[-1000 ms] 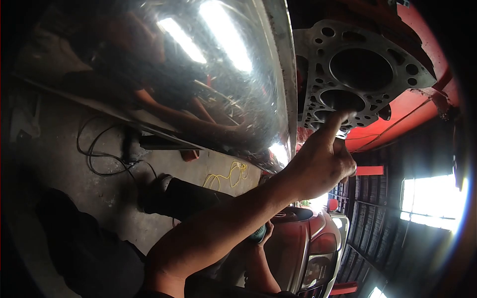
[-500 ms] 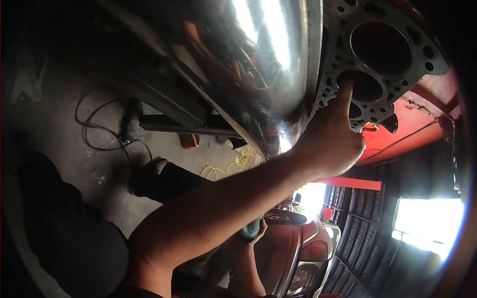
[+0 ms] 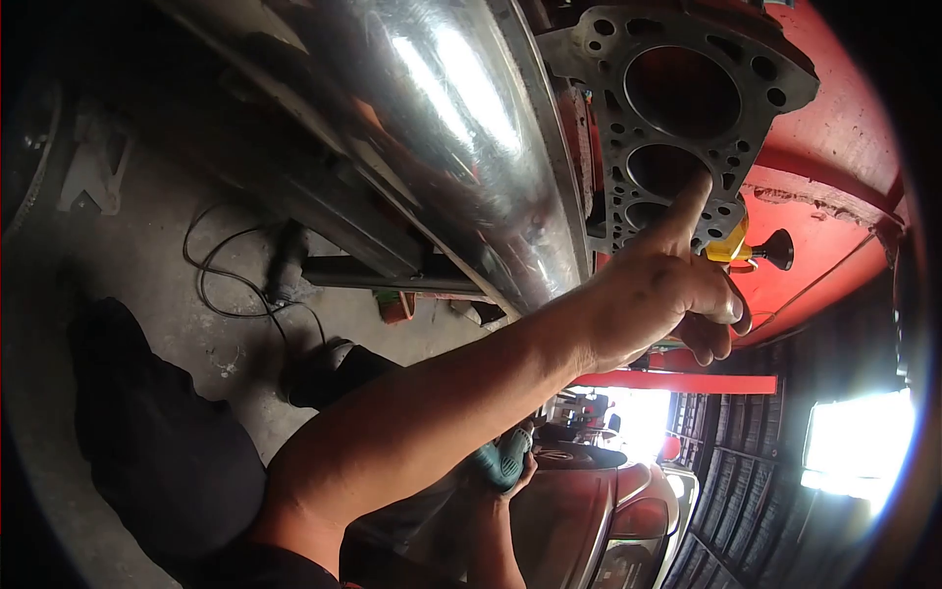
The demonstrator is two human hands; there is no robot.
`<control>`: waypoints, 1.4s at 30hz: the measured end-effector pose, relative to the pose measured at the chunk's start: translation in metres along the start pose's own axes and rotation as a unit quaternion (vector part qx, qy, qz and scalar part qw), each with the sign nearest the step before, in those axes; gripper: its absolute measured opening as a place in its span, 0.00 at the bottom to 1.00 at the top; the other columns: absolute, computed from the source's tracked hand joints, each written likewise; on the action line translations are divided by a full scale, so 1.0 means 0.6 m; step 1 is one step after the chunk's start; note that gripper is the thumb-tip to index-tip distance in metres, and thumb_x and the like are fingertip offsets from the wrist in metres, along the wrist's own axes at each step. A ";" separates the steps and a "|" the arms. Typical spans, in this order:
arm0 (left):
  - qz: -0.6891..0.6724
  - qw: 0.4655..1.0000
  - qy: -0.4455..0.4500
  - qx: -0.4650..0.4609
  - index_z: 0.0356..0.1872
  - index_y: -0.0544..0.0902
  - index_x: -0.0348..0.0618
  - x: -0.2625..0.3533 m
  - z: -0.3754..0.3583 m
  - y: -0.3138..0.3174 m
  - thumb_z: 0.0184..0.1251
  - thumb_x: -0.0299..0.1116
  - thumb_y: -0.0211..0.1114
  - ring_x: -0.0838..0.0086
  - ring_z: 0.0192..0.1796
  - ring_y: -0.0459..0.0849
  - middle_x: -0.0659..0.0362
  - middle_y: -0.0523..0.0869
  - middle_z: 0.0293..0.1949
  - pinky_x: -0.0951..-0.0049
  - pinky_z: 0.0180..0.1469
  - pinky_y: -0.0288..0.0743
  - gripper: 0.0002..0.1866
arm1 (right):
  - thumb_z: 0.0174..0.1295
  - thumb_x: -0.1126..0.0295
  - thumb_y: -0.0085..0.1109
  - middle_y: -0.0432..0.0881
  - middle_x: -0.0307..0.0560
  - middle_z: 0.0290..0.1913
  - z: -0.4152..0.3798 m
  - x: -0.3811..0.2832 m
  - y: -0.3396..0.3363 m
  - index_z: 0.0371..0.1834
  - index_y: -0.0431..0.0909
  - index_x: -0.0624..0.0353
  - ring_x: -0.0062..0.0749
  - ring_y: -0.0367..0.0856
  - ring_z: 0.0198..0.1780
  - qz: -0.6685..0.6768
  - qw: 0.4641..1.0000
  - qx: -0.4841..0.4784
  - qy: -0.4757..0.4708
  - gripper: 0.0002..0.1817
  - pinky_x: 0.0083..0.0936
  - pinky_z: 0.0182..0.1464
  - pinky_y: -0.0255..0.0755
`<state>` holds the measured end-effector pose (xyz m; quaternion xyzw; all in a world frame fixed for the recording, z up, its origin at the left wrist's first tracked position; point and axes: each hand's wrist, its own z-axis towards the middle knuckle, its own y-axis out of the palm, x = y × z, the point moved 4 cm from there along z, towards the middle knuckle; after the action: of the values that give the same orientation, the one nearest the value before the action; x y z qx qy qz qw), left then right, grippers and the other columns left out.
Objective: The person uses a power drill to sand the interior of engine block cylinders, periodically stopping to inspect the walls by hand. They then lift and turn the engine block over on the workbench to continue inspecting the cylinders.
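My left hand [image 3: 677, 290] is stretched out over an engine block [image 3: 613, 79] with a row of round cylinder bores. Its index finger is extended, and the fingertip overlaps the edge of the middle bore [image 3: 653, 162]. The thumb stands apart and the other fingers are loosely bent, with nothing in them. Dark smudges show on the skin. Lower down, behind my left forearm, my right hand [image 3: 528, 473] is wrapped around a teal power tool [image 3: 506, 459] with a vented housing. Part of that tool is hidden by the forearm.
A shiny curved metal panel [image 3: 432, 128] runs beside the block. Behind are a red panel [image 3: 824, 196] and a yellow object with a black flared end [image 3: 778, 249]. A black cable [image 3: 201, 265] lies on the floor. A red car [image 3: 569, 510] stands beyond.
My left index finger has shifted from over the middle bore toward its edge, and my thumb and other fingers have loosened from a fist. The view has shifted, showing more of the power tool.
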<state>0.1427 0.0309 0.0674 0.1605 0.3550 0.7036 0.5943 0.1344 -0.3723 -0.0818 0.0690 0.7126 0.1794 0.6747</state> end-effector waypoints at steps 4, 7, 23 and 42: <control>0.029 1.000 0.003 0.011 0.83 0.23 0.46 0.000 -0.007 0.005 0.63 0.20 0.62 0.66 0.31 0.88 0.46 0.87 0.36 0.63 0.37 0.84 0.60 | 0.64 0.50 0.56 0.83 0.51 0.54 0.004 0.002 0.000 0.78 0.66 0.44 0.49 0.82 0.55 0.003 1.000 -0.011 -0.005 0.37 0.50 0.67 0.74; 0.050 0.999 0.007 0.018 0.83 0.25 0.46 -0.002 0.002 -0.003 0.63 0.19 0.62 0.67 0.30 0.88 0.46 0.88 0.36 0.65 0.35 0.84 0.59 | 0.64 0.51 0.56 0.83 0.50 0.53 0.009 0.003 0.005 0.78 0.65 0.38 0.48 0.82 0.54 0.012 1.000 -0.003 -0.001 0.36 0.50 0.66 0.74; 0.679 0.721 -0.041 0.135 0.83 0.47 0.36 -0.001 -0.001 -0.019 0.62 0.29 0.70 0.51 0.38 0.92 0.43 0.90 0.37 0.60 0.44 0.85 0.52 | 0.64 0.50 0.55 0.82 0.49 0.54 0.013 0.007 -0.016 0.78 0.67 0.39 0.48 0.80 0.56 0.010 0.998 0.058 0.038 0.35 0.49 0.63 0.77; -0.002 1.000 -0.001 -0.029 0.86 0.37 0.50 0.014 -0.012 -0.032 0.63 0.21 0.62 0.65 0.36 0.88 0.45 0.88 0.39 0.61 0.44 0.84 0.55 | 0.64 0.49 0.55 0.80 0.53 0.56 0.009 0.008 0.013 0.79 0.64 0.38 0.51 0.80 0.58 -0.012 0.998 0.046 0.043 0.37 0.50 0.67 0.75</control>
<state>0.1498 0.0375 0.0477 0.1433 0.3344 0.7120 0.6006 0.1380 -0.3629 -0.0835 0.0832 0.7491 0.1413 0.6418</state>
